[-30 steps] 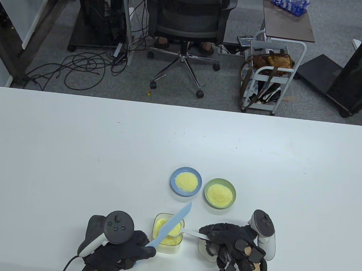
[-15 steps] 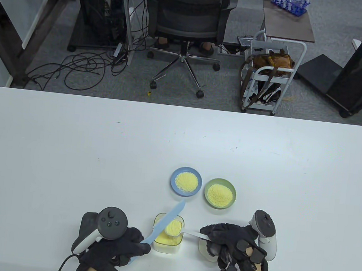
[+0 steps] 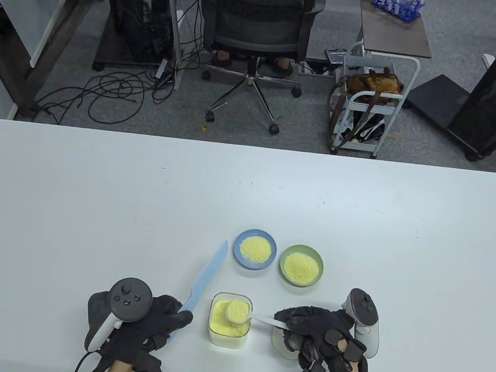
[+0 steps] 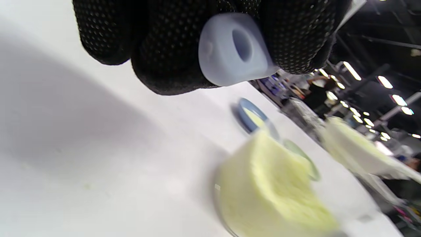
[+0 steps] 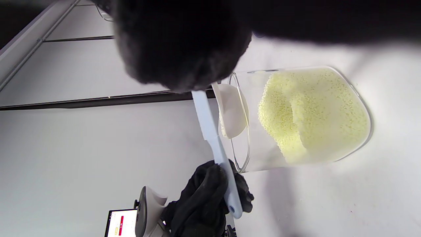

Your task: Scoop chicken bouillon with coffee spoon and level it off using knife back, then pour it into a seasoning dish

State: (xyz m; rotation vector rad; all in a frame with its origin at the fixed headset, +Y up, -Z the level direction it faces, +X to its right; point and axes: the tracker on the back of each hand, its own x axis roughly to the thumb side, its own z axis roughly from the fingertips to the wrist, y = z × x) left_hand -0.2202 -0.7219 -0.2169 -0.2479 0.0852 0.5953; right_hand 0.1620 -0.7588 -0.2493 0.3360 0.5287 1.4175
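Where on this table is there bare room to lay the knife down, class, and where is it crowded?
Bare: the table left of the knife and beyond the blue dish; also right of the green dish. Crowded: the near middle, where both dishes, the tub, spoon and both hands sit close.

Table view looked down from high; wrist views sat close, tilted; all shared bouillon container.
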